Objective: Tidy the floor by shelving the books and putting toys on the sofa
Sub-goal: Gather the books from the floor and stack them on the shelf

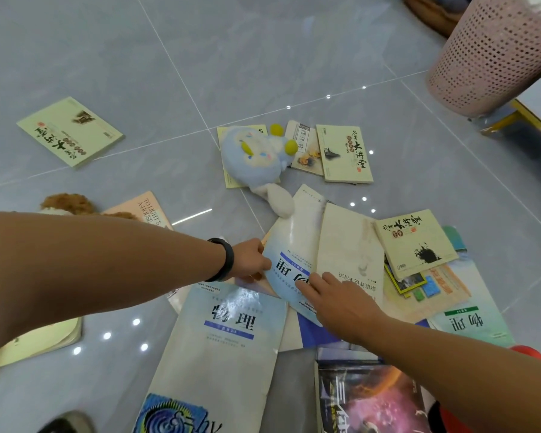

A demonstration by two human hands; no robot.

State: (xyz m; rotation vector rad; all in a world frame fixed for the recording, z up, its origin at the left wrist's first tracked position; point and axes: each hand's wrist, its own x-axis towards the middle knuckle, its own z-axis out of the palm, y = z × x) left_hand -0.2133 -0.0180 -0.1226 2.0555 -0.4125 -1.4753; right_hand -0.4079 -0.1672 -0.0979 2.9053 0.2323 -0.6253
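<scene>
Several books lie scattered on the grey tiled floor (169,57). My left hand (250,260) pinches the left edge of a pale blue physics textbook (294,239) in the middle of the pile. My right hand (334,298) lies flat on that book's lower part, fingers straight. A second physics textbook (225,345) lies just below it, nearer to me. A blue plush toy (256,160) with yellow ears rests on a book further away. A brown plush toy (67,204) shows above my left forearm, partly hidden.
A pink perforated basket (494,54) stands at the upper right beside a yellow-edged piece of furniture (525,120). A green book (71,131) lies alone at the left. A dark space-themed book (369,398) and red objects (527,351) lie near the bottom right.
</scene>
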